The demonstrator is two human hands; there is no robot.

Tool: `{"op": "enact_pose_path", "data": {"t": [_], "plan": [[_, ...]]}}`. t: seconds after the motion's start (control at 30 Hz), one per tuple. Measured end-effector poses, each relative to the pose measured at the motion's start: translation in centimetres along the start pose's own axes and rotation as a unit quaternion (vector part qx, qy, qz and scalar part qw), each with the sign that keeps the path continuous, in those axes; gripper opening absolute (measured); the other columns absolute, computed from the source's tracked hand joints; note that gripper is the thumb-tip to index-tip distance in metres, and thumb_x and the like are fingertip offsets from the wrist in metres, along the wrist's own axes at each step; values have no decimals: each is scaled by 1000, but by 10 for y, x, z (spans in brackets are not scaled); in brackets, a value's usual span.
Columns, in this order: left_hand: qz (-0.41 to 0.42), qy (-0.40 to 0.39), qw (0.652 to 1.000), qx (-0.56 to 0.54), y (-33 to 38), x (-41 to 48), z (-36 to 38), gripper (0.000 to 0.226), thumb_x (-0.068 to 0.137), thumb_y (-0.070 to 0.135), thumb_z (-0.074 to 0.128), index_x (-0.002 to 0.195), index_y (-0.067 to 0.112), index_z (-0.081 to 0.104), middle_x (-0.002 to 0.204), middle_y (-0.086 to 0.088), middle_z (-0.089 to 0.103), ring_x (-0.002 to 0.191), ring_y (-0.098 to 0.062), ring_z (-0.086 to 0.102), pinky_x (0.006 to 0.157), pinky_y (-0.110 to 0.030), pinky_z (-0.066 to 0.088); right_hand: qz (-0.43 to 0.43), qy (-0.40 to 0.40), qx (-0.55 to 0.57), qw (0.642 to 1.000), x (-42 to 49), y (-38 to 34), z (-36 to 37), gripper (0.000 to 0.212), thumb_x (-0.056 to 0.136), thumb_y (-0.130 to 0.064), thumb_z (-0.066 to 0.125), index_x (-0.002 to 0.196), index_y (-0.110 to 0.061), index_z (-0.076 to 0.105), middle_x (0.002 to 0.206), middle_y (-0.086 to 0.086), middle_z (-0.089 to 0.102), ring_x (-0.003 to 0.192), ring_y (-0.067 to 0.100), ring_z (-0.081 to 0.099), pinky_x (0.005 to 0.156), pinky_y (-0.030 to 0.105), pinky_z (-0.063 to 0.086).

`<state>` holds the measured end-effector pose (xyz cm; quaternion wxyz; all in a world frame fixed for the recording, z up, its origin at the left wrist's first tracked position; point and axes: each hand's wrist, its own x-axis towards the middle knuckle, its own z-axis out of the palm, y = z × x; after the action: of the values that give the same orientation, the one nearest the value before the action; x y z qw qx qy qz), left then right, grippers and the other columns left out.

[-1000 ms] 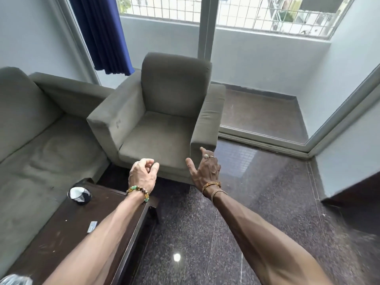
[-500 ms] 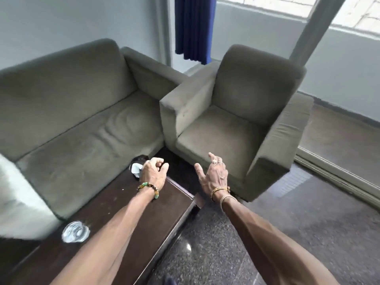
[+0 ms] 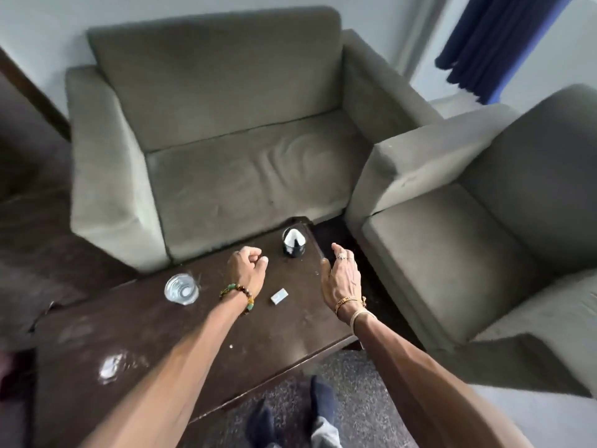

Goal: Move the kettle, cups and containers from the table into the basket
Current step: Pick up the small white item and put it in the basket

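On table, near left: blurred clear item, kind not determinable. Further in: glass, upright. Left hand over table, fisted, holding nothing. Small white box just beside. Dark cup at far corner, untouched. Right hand at table edge, fingers straight, empty. No kettle or basket in view. Judged: all visible items left to move.
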<state>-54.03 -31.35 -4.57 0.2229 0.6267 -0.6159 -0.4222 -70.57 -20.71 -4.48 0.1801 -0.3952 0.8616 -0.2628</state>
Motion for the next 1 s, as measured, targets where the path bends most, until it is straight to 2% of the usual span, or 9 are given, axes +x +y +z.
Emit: {"op": "enact_pose_path", "data": {"t": [0.1, 0.2, 0.4, 0.57, 0.77, 0.87, 0.93, 1.0], "plan": [[-71, 28, 996, -42, -47, 1, 13, 19, 81, 2, 66, 99, -3, 66, 96, -22, 68, 89, -35, 66, 83, -38, 52, -36, -77, -24, 996, 5, 10, 44, 47, 100, -26, 45, 144, -10, 40, 137, 11, 48, 124, 29, 48, 105, 38, 37], [-132, 48, 988, -63, -92, -2, 30, 18, 81, -4, 65, 98, -7, 64, 97, -25, 65, 92, -38, 63, 83, -39, 50, -49, -144, -39, 988, 8, 21, 82, 47, 101, -25, 45, 145, -11, 39, 140, 10, 45, 126, 29, 47, 106, 38, 37], [-212, 45, 974, -73, -153, 2, 60, 18, 83, 4, 66, 101, 0, 63, 101, -21, 66, 97, -36, 62, 90, -44, 51, -61, -212, -60, 974, 28, 36, 129, 45, 101, -20, 45, 144, -10, 41, 141, 13, 45, 128, 32, 45, 105, 37, 35], [-238, 29, 968, -67, -175, 18, 86, 13, 84, 10, 66, 91, 17, 58, 88, -5, 60, 95, -33, 64, 90, -43, 52, -54, -225, -59, 971, 54, 49, 159, 45, 100, -21, 45, 144, -11, 41, 140, 11, 44, 124, 30, 47, 102, 36, 38], [-271, -2, 960, -62, -197, 40, 133, 16, 86, 12, 64, 102, 9, 62, 97, -8, 64, 98, -30, 63, 93, -41, 50, -23, -281, -81, 956, 72, 83, 208, 46, 95, -13, 47, 141, -13, 44, 138, 11, 43, 109, 34, 57, 89, 31, 43], [-267, -37, 963, -14, -207, 46, 153, 23, 86, 21, 64, 108, 15, 63, 100, -1, 67, 96, -23, 65, 89, -35, 51, -8, -313, -79, 946, 73, 99, 235, 37, 91, -16, 50, 128, -18, 54, 127, 9, 50, 103, 29, 53, 81, 29, 39], [-264, -48, 963, 21, -209, 48, 157, 25, 87, 26, 64, 111, 20, 63, 104, 3, 69, 95, -19, 66, 86, -30, 51, -9, -325, -86, 942, 73, 101, 246, 24, 90, -19, 49, 113, -19, 57, 115, 9, 56, 90, 22, 44, 73, 29, 38], [-274, -50, 960, 27, -214, 51, 167, 26, 88, 25, 64, 113, 20, 62, 106, 2, 70, 97, -18, 65, 85, -28, 50, 7, -326, -80, 942, 74, 108, 258, 24, 90, -19, 50, 112, -17, 58, 110, 12, 57, 84, 19, 40, 72, 31, 40]]}}
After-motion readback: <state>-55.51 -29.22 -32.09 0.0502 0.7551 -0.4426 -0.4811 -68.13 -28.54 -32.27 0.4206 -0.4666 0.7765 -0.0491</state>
